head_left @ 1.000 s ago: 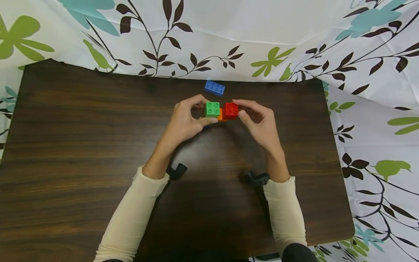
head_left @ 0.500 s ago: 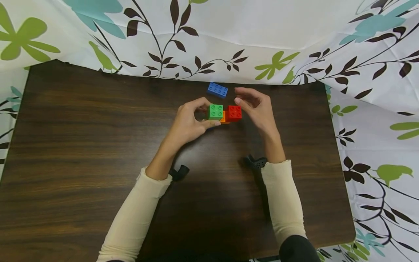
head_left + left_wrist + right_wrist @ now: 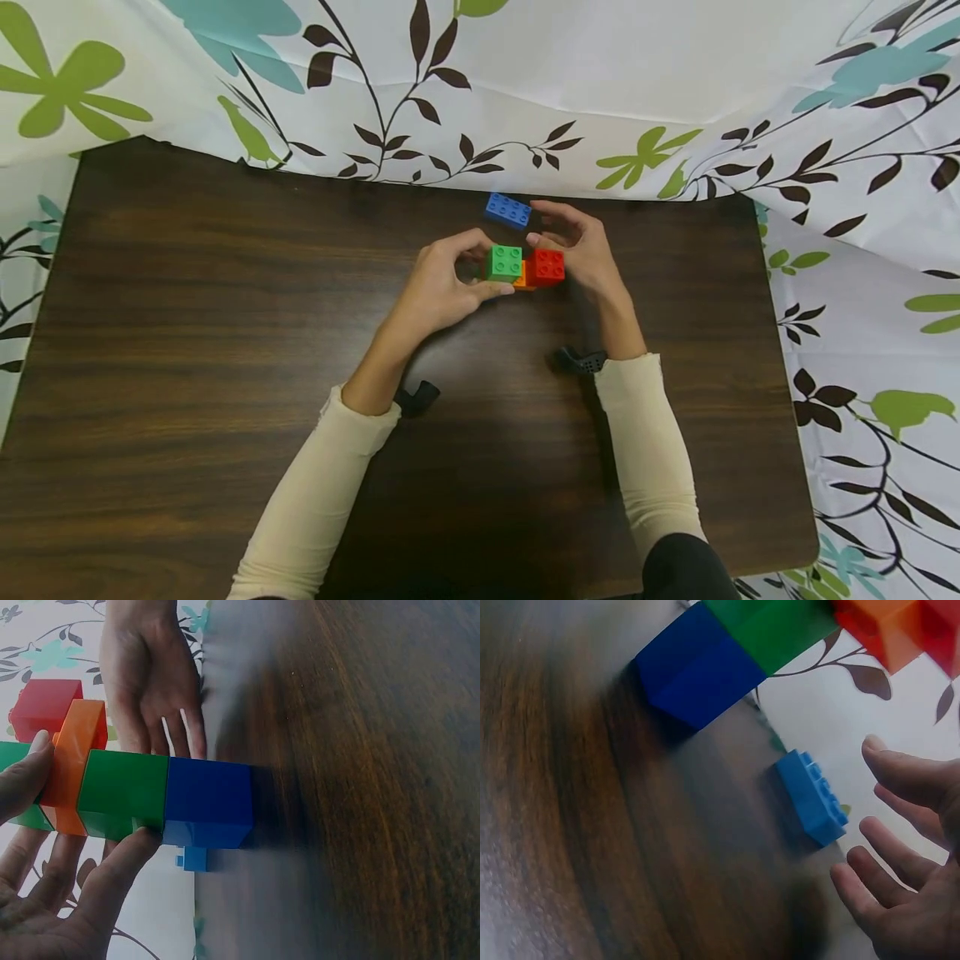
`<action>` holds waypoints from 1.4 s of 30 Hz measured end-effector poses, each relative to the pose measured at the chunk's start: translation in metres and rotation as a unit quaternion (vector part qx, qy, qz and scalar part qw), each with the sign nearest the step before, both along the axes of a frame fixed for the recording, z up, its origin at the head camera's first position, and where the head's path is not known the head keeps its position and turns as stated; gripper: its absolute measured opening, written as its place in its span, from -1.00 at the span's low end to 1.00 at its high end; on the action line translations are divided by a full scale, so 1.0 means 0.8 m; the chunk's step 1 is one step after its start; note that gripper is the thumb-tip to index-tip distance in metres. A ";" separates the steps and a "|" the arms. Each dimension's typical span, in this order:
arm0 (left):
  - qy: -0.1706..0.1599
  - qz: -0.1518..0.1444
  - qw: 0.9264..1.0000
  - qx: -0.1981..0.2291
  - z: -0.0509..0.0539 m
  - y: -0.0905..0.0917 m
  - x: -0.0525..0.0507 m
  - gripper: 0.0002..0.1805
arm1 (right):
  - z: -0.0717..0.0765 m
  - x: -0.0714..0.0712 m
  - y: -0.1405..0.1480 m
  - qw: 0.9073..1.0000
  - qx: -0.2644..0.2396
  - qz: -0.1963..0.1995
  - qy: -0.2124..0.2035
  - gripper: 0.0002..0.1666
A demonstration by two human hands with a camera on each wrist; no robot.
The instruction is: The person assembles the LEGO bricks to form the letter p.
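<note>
Holding Duplo-type tower (image 3: 120,787) upright w/ L hand (image 3: 442,289), pinched betw. thumb & fingers, apparently standing on woodgrain table (image 3: 225,333). Built, bottom to top, of dark-blue brick (image 3: 208,795), lower green brick (image 3: 126,787), longer orange brick (image 3: 77,761), then topped w/ green 2x2 brick (image 3: 506,262) on L & red 2x2 brick (image 3: 549,265) on R, set apart. Prob. reaching w/ R hand (image 3: 591,252) for blue 2x4 brick (image 3: 508,210), lying studs up nr far table edge, beyond tower. Just beside it, w/ thumb & fingers apart, holding nothing, not touching per R wrist view. Judged as pick-up step, not yet gripped. Calls next for closing thumb & fingers on brick's sides, then lifting, w/ tower braced in L hand. Could bump red 2x2 brick coming back.
</note>
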State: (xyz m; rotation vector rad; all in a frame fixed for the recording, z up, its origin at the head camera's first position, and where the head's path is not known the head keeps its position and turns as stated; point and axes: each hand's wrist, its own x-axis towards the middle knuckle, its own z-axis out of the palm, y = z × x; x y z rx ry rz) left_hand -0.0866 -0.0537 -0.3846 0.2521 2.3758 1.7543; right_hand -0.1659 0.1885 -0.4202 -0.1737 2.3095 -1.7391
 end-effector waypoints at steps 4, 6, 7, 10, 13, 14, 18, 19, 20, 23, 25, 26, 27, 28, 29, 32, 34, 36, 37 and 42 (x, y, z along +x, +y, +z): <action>-0.001 -0.003 1.000 -0.002 -0.001 0.002 0.000 -0.65 | -0.004 -0.003 -0.001 1.000 0.009 0.005 -0.016 -0.39; 0.000 -0.003 1.000 -0.002 -0.002 0.002 0.000 -0.65 | -0.006 -0.005 -0.002 1.000 0.012 0.003 -0.019 -0.40; 0.001 -0.002 1.000 -0.002 -0.003 0.002 0.000 -0.65 | -0.007 -0.006 -0.003 1.000 0.013 0.001 -0.019 -0.40; 0.000 -0.002 1.000 -0.002 -0.004 0.002 -0.001 -0.64 | -0.007 -0.010 -0.004 1.000 0.017 0.000 -0.022 -0.40; -0.002 -0.001 1.000 -0.003 -0.004 0.002 -0.002 -0.64 | -0.007 -0.015 -0.002 0.999 0.025 0.004 -0.034 -0.37; -0.003 -0.003 1.000 -0.003 -0.004 0.003 -0.002 -0.64 | -0.006 -0.016 0.000 0.999 0.030 0.003 -0.038 -0.36; -0.002 -0.009 1.000 0.003 -0.005 0.005 -0.004 -0.65 | -0.005 -0.020 0.006 0.998 0.047 -0.005 -0.051 -0.33; -0.002 -0.010 1.000 0.006 -0.005 0.005 -0.004 -0.65 | -0.005 -0.021 0.007 0.997 0.051 -0.007 -0.052 -0.33; -0.002 -0.010 1.000 0.008 -0.005 0.005 -0.003 -0.65 | -0.005 -0.022 0.008 0.997 0.054 -0.009 -0.056 -0.33; -0.002 -0.009 1.000 0.007 -0.006 0.002 -0.003 -0.65 | -0.006 -0.024 0.008 0.996 0.051 -0.007 -0.066 -0.33; -0.003 -0.010 1.000 0.004 -0.006 0.001 -0.003 -0.65 | -0.006 -0.025 0.007 0.997 0.042 -0.003 -0.072 -0.33; -0.003 -0.011 1.000 0.002 -0.006 0.000 -0.003 -0.65 | -0.006 -0.026 0.007 0.997 0.039 -0.001 -0.072 -0.34; -0.002 -0.012 1.000 0.000 -0.006 0.000 -0.004 -0.65 | -0.006 -0.026 0.006 0.997 0.037 0.001 -0.070 -0.35; -0.003 -0.012 1.000 -0.001 -0.006 -0.001 -0.003 -0.65 | -0.006 -0.026 0.004 0.997 0.037 0.003 -0.068 -0.35; -0.004 -0.012 1.000 -0.001 -0.006 -0.002 -0.002 -0.65 | -0.007 -0.026 0.003 0.997 0.040 0.006 -0.064 -0.36; -0.009 -0.011 1.000 -0.002 -0.006 -0.002 -0.002 -0.65 | -0.007 -0.026 0.000 0.997 0.053 0.008 -0.051 -0.39; -0.012 -0.011 1.000 -0.003 -0.006 -0.002 -0.002 -0.65 | -0.007 -0.027 -0.001 0.997 0.059 0.008 -0.045 -0.40; -0.013 -0.010 1.000 -0.003 -0.006 -0.002 -0.002 -0.65 | -0.008 -0.027 -0.002 0.997 0.064 0.008 -0.042 -0.41; -0.011 -0.010 1.000 -0.004 -0.006 -0.002 -0.003 -0.65 | -0.008 -0.028 -0.002 0.997 0.070 0.007 -0.040 -0.42; -0.007 -0.012 1.000 -0.006 -0.005 -0.002 -0.003 -0.65 | -0.008 -0.029 -0.004 0.994 0.108 -0.001 -0.029 -0.44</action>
